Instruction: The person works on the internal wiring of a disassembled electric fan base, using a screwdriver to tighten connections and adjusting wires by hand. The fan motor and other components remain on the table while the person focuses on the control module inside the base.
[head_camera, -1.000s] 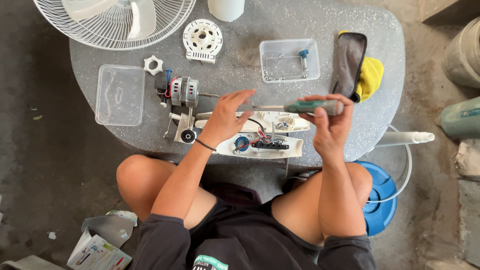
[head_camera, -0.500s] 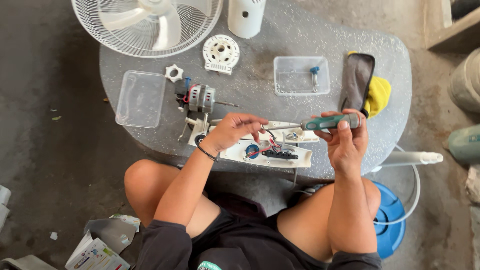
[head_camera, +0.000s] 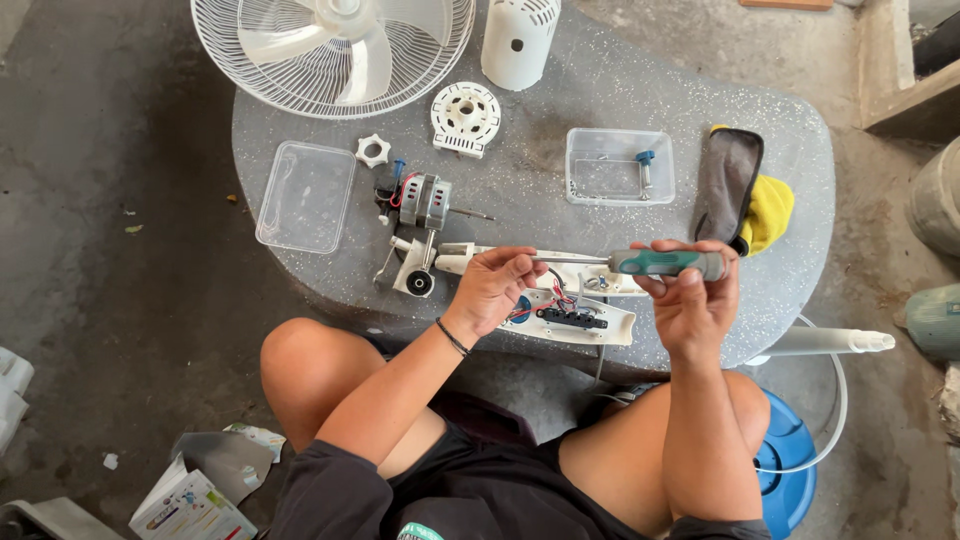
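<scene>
Two hands meet over the open white plastic fan base (head_camera: 560, 305) lying at the near edge of the grey speckled stone table (head_camera: 540, 90). Since a second ago the right hand (head_camera: 690, 300), closed around a teal-handled screwdriver (head_camera: 665, 263), has held level while the left hand (head_camera: 495, 285) has risen off the wiring to pinch the shaft near its tip, so the tool looks lined up on a screw.

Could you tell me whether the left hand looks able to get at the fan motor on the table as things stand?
Probably yes: the left hand pinches the screwdriver tip just right of the fan motor, with only bare table between them.
</scene>
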